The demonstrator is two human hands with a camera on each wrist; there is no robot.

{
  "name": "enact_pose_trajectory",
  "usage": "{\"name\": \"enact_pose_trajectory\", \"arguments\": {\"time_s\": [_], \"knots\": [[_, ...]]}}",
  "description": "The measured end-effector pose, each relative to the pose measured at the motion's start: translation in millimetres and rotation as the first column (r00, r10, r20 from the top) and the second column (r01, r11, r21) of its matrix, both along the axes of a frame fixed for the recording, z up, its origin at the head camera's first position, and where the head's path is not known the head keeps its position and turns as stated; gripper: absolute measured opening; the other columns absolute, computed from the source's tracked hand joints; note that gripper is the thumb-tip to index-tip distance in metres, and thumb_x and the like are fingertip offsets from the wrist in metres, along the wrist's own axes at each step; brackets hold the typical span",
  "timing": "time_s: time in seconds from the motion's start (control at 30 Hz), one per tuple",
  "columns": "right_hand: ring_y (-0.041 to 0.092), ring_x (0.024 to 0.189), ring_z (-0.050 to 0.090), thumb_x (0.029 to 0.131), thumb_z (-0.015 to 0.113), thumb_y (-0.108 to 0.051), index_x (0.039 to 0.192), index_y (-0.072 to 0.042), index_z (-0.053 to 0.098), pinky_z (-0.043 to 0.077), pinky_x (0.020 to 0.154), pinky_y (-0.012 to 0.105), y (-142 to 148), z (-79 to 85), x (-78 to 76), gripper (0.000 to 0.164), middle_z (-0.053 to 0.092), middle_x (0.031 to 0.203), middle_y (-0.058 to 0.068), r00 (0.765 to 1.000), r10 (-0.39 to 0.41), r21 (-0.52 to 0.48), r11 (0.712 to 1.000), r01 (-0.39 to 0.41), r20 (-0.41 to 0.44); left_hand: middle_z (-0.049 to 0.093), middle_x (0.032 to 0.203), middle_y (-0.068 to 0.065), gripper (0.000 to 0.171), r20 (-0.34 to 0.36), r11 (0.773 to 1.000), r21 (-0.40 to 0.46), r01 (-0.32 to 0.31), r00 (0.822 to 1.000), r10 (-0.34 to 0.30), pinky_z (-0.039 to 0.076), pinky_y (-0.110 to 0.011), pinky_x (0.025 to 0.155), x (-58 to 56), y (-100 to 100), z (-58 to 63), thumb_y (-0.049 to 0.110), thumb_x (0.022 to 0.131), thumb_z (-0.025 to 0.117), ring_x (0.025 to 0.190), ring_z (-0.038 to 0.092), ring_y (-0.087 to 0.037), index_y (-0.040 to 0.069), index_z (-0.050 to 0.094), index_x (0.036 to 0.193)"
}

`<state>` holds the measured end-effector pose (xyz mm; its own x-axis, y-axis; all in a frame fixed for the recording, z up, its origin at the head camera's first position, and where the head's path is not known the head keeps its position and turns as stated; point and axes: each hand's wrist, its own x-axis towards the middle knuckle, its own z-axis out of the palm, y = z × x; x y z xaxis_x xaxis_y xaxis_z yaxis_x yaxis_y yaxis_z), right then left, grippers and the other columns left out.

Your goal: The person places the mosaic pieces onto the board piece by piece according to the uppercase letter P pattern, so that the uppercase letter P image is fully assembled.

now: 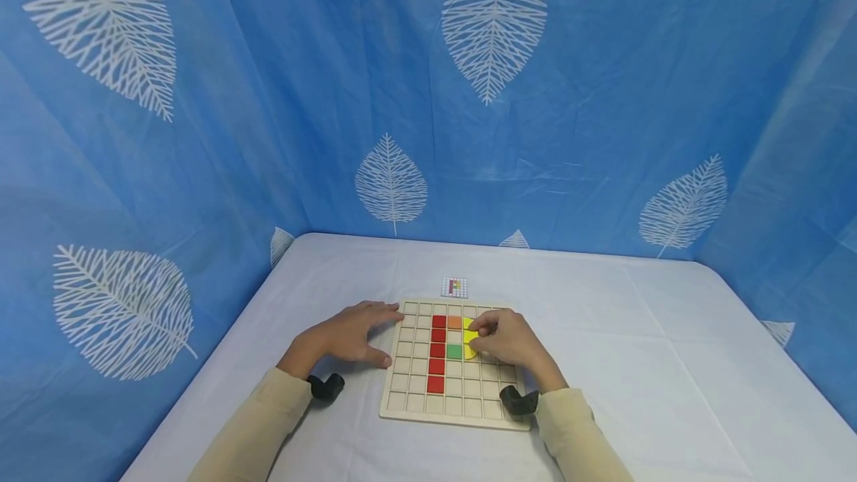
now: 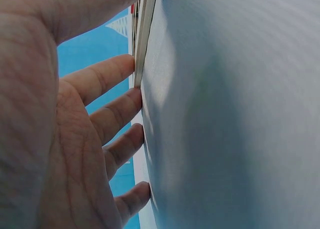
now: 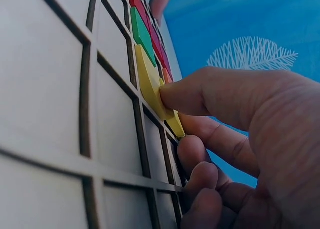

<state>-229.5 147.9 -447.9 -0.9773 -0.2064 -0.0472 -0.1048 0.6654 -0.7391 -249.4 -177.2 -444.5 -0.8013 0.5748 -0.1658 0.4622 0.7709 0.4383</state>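
A wooden grid board [image 1: 415, 402] lies on the table, a column of several red square tiles [image 1: 437, 350] set in it. To the right of the column are an orange tile [image 1: 454, 322] and a green tile [image 1: 454, 352]. Further right, yellow tiles [image 3: 150, 84] with a curved outer edge sit one behind another. My right hand [image 1: 509, 338] pinches at the yellow tiles between thumb and forefinger, its other fingers curled over the board. With fingers spread, my left hand [image 1: 350, 333] rests at the board's left edge, fingertips against the rim in the left wrist view.
Behind the board lies a small card [image 1: 454, 287] printed with a coloured grid pattern. White cloth [image 1: 643, 363] covers the table. Blue curtains [image 1: 321, 58] with white leaf prints hang at the back and both sides.
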Motion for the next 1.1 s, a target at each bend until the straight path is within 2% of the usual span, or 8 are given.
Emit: {"name": "enact_pose_trajectory", "arguments": {"time_s": [0.43,0.8,0.97,1.1], "knots": [[0.013,0.080,0.054,0.080,0.081,-0.015,0.093,-0.016,0.077,0.045,0.075,0.031,2,-1.6,-1.7,0.014,0.063,0.083,-0.003,1.000,-0.005,-0.016,1.000,0.005,0.024,0.036,0.163,0.002,0.084,0.001,1.000,0.004,0.004,1.000,-0.004,0.028,-0.059,0.119,-1.0,-1,-1.0,0.060,0.078,0.076,0.152,0.028,-0.031,0.030,0.047,0.150],[0.014,0.081,0.054,0.081,0.080,-0.014,0.093,-0.017,0.076,0.045,0.077,0.033,3,-4.8,-3.9,0.013,0.063,0.084,-0.003,1.000,0.004,-0.017,1.000,-0.004,0.008,0.036,0.163,0.002,0.084,0.000,1.000,0.011,0.009,1.000,-0.009,0.029,-0.060,0.118,-1.1,-1,-1.0,0.061,0.078,0.075,0.152,0.028,-0.031,0.030,0.047,0.150],[0.013,0.085,0.056,0.079,0.082,-0.013,0.095,-0.017,0.076,0.047,0.082,0.034,5,-5.4,-5.0,0.017,0.064,0.088,-0.003,1.000,0.016,-0.019,1.000,-0.016,0.003,0.036,0.163,0.002,0.084,0.005,1.000,0.011,0.005,1.000,-0.005,0.029,-0.060,0.118,-0.7,-2,-0.1,0.061,0.078,0.075,0.152,0.028,-0.031,0.030,0.046,0.151],[0.014,0.086,0.059,0.079,0.082,-0.013,0.101,-0.015,0.074,0.048,0.082,0.032,10,-5.7,-6.5,0.024,0.065,0.093,-0.001,0.999,0.033,-0.071,0.997,-0.031,0.030,0.036,0.163,0.002,0.084,0.004,1.000,0.013,0.000,1.000,0.000,0.028,-0.060,0.118,-0.6,-1,-0.5,0.061,0.077,0.075,0.152,0.028,-0.031,0.030,0.047,0.150]]}}
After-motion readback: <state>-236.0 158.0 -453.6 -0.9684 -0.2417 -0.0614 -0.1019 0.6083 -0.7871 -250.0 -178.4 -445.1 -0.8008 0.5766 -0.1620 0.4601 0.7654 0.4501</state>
